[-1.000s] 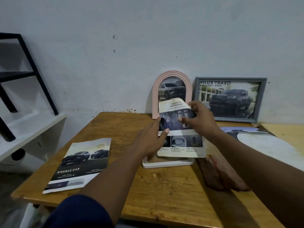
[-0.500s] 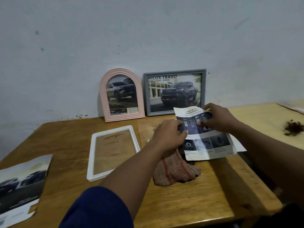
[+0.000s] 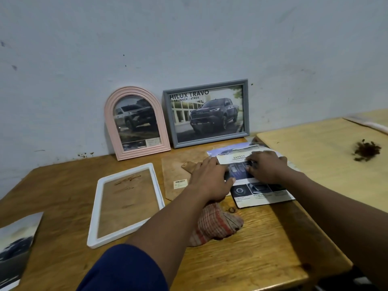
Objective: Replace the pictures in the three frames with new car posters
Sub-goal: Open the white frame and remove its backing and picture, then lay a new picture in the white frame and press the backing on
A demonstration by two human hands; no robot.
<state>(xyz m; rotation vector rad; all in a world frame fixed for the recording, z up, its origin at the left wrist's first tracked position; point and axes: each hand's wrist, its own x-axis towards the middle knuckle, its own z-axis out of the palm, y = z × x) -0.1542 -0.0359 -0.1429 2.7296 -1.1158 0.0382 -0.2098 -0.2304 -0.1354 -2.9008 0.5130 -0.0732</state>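
A white rectangular frame (image 3: pixel 92 227) lies flat on the wooden table (image 3: pixel 262 248) with nothing in it. A pink arched frame (image 3: pixel 109 127) and a grey frame (image 3: pixel 246 114) lean on the wall, each with a car picture inside. The "SAFETY" leaflet (image 3: pixel 262 196) lies on the table's right side, on top of another sheet (image 3: pixel 226 150). My left hand (image 3: pixel 210 181) and my right hand (image 3: pixel 266 166) both press on the leaflet. A brown backing board (image 3: pixel 174 171) with a barcode label lies between the white frame and the leaflet.
A striped cloth (image 3: pixel 214 225) lies under my left forearm. A car poster (image 3: pixel 16 244) sits at the table's left edge. A second table (image 3: pixel 325 160) adjoins on the right, with a dark clump (image 3: pixel 366 151) on it. The wall is just behind the frames.
The leaflet went from held up in both hands to lying flat on the right side of the table. My view swung to the right.
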